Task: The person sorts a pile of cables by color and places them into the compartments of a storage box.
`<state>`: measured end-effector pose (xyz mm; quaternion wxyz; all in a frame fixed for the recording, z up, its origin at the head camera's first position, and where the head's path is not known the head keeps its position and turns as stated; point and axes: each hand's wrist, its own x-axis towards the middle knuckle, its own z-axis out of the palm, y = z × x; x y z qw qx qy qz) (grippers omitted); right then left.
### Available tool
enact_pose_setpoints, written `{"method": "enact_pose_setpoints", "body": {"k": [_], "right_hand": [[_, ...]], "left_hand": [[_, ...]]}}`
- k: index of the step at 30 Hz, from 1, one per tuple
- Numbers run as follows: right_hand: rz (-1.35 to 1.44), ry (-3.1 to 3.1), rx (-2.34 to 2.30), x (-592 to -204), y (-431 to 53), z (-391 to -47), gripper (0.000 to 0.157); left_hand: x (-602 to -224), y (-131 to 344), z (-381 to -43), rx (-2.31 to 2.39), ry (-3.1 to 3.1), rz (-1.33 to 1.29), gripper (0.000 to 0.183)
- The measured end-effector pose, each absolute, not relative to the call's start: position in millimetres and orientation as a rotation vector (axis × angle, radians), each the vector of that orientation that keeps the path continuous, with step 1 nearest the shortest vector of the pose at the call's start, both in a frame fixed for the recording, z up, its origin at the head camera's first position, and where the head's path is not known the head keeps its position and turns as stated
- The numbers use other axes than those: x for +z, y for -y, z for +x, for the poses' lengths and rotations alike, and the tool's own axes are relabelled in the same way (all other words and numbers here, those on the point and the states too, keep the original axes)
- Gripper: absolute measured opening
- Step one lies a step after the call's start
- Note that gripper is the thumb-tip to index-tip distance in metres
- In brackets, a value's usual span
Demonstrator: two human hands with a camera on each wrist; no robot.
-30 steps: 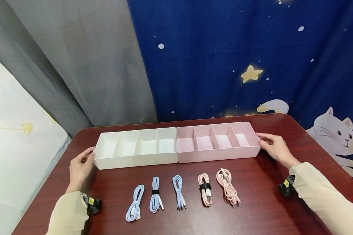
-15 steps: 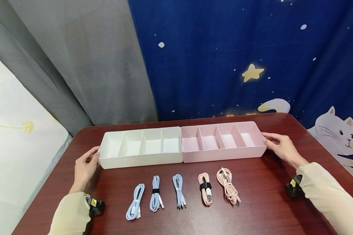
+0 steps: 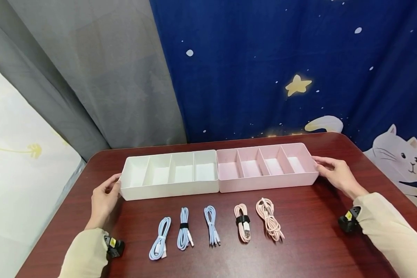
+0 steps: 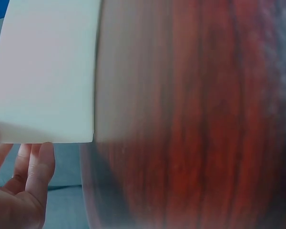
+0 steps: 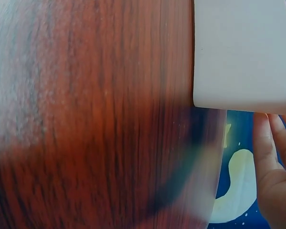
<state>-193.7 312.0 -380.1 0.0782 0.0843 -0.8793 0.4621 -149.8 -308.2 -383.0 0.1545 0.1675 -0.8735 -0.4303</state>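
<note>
A white four-section tray [image 3: 170, 190] and a pink four-section tray [image 3: 269, 182] stand end to end on the table, their inner ends meeting. My left hand [image 3: 104, 199] touches the outer end of the white tray with its fingertips. At the pink tray's outer end, the fingertips of my right hand [image 3: 338, 177] press against the wall. Both wrist views show extended fingers at the tray ends. In front lie three coiled blue cables, a left one [image 3: 160, 238], a black-strapped one [image 3: 183, 233] and a right one [image 3: 211, 226]. Beside them are a strapped pink cable [image 3: 242, 223] and a looser pink cable [image 3: 270, 221].
The dark red wooden table [image 3: 229, 260] has rounded far corners. Behind it hang a grey curtain [image 3: 125, 77] and a blue curtain [image 3: 236, 77] with stars and a cat. A white patterned cloth [image 3: 17, 185] hangs at the left.
Both trays have slid to the right together, most of it in the first half second. Both hands have moved along with them at the outer ends. The cables have stayed in place.
</note>
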Motion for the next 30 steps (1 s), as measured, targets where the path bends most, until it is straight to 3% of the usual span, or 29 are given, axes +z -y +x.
{"method": "enact_pose_setpoints", "body": {"k": [30], "right_hand": [[0.181,2.718,1.35,-378.5,-318.7,-191.1,0.041]], "left_hand": [[-385.9,300.5,-146.2,-1.264,2.471,0.482,0.034]]}}
